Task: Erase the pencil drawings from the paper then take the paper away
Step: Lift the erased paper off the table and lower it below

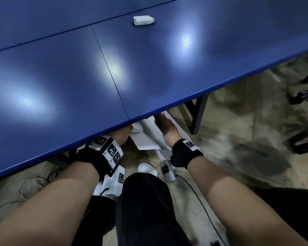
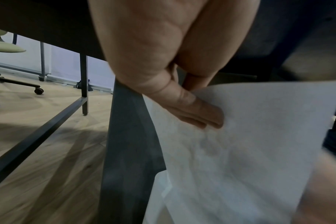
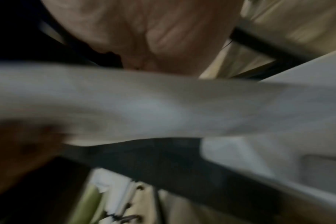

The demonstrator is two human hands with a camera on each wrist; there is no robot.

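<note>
A white sheet of paper (image 1: 146,139) hangs below the near edge of the blue table (image 1: 78,77), bent between my two hands. My left hand (image 1: 122,134) pinches its left edge, thumb (image 2: 201,112) on the near face and fingers behind the paper (image 2: 249,144), which shows only faint grey smudges. My right hand (image 1: 164,126) grips the sheet's right part just under the table edge. In the blurred right wrist view the paper (image 3: 163,106) covers the fingers below the right hand's palm (image 3: 153,37). A white eraser (image 1: 143,20) lies on the table's far side.
Under the paper stands a white container (image 1: 180,130), whose rim (image 2: 159,189) also shows in the left wrist view beside a grey panel (image 2: 128,151). Black table legs (image 1: 199,114), cables on the floor (image 1: 30,185), a chair base (image 1: 302,144) and my shoe (image 1: 147,168) are nearby.
</note>
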